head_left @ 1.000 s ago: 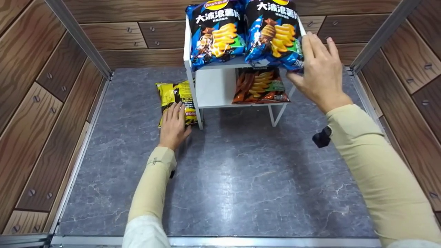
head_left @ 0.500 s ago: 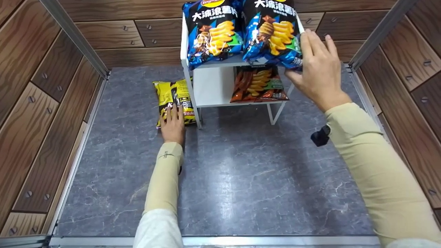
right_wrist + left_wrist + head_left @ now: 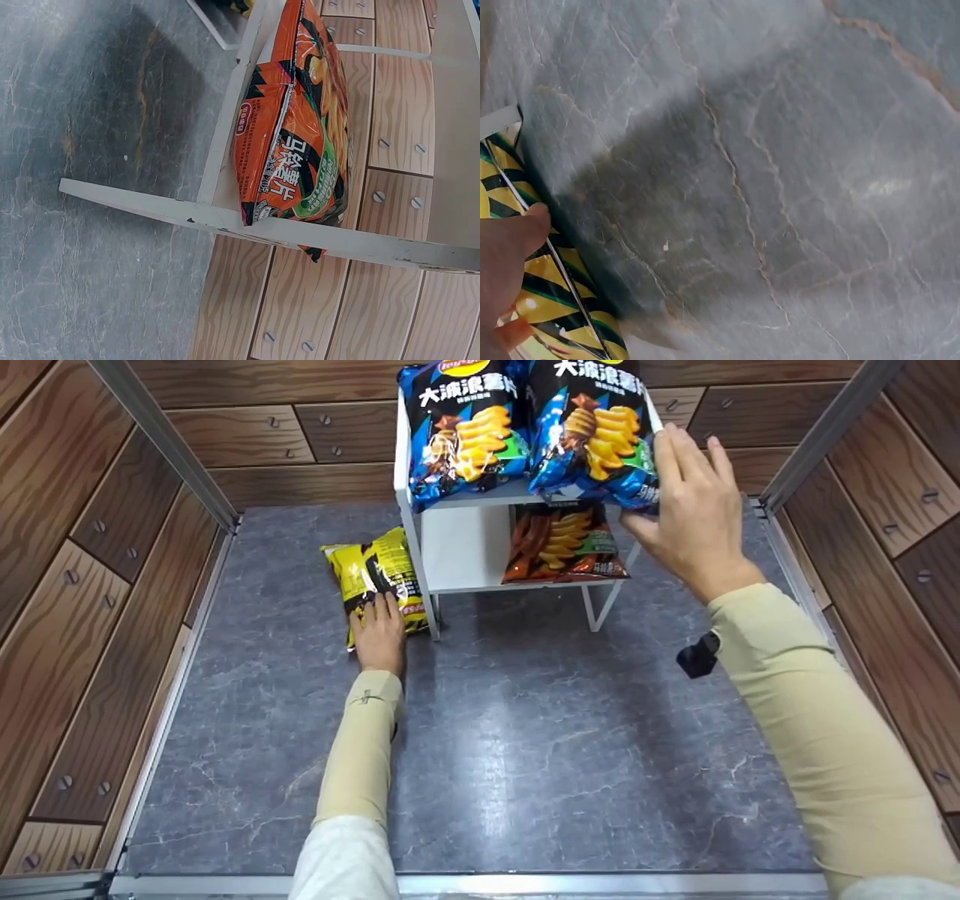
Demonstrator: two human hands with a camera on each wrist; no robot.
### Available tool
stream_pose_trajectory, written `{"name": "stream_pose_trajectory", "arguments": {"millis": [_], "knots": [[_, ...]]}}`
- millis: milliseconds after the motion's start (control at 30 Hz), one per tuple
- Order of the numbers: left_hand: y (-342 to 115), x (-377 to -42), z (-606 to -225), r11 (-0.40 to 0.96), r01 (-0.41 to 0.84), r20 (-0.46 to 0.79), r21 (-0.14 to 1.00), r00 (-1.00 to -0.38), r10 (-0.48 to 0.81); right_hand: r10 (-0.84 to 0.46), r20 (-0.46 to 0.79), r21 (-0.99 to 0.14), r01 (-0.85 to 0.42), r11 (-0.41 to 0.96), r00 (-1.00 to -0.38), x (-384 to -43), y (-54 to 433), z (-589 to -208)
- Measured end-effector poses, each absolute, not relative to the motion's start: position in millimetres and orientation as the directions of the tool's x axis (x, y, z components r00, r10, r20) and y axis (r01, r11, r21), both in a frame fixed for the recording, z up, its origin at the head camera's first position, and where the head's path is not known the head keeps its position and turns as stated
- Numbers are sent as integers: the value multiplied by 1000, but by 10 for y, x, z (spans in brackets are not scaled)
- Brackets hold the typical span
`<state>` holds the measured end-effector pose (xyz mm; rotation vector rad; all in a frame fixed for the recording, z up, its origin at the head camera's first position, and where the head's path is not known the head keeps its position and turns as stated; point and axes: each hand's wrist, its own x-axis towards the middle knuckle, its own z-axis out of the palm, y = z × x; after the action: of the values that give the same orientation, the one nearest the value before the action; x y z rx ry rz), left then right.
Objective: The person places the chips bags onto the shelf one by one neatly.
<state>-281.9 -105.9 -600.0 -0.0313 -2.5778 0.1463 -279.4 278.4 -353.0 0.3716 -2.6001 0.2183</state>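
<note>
A yellow chip bag (image 3: 382, 574) lies on the floor against the shelf's left leg. My left hand (image 3: 381, 637) holds its near end, fingers spread over the top. In the left wrist view the thumb (image 3: 536, 229) presses on the bag's striped edge (image 3: 559, 292). My right hand (image 3: 697, 506) grips the right upright of the white shelf (image 3: 469, 562), its thumb reaching across under the top board. Beside those fingers stands a blue chip bag (image 3: 592, 435), with a second blue chip bag (image 3: 465, 435) to its left.
On the lower board sits an orange-brown chip bag (image 3: 566, 544), on the right side; the right wrist view shows the orange bag (image 3: 300, 135) close up. Wood-patterned walls (image 3: 97, 547) with metal posts enclose the grey marbled floor (image 3: 570, 750).
My left hand has shifted slightly right and taken hold of the yellow bag. That bag has turned a little, its far left corner swinging out leftward. The right hand stays on the shelf.
</note>
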Motion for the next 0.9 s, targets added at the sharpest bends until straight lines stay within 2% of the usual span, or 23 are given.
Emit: {"name": "stream_pose_trajectory", "arguments": {"millis": [100,200,367,467,567,733,900], "knots": [[-1060,-2805,-6022,990,-2,564,-144,-822,80,-214,496,-92,-296,951,-841,-2792,2784,-3530],[-1071,-2797,-6059,986,-6,556,-169,-826,90,-213,496,-97,-297,950,-842,-2792,2781,-3529],[-1080,-2794,-6031,993,-2,423,-121,-905,50,-205,491,-108,-293,950,-847,-2795,2772,-3517],[-1071,-2778,-5976,996,-4,372,-91,-928,30,-205,484,-108,-290,951,-851,-2797,2766,-3513],[-1071,-2777,-5982,994,-5,407,-105,-913,38,-204,475,-103,-285,953,-856,-2796,2766,-3511],[-1099,-2744,-6022,985,10,522,-172,-847,100,-198,464,-110,-278,954,-863,-2793,2768,-3517],[-1148,-2708,-6018,981,41,549,-192,-824,142,-204,476,-106,-286,952,-856,-2799,2769,-3511]]}}
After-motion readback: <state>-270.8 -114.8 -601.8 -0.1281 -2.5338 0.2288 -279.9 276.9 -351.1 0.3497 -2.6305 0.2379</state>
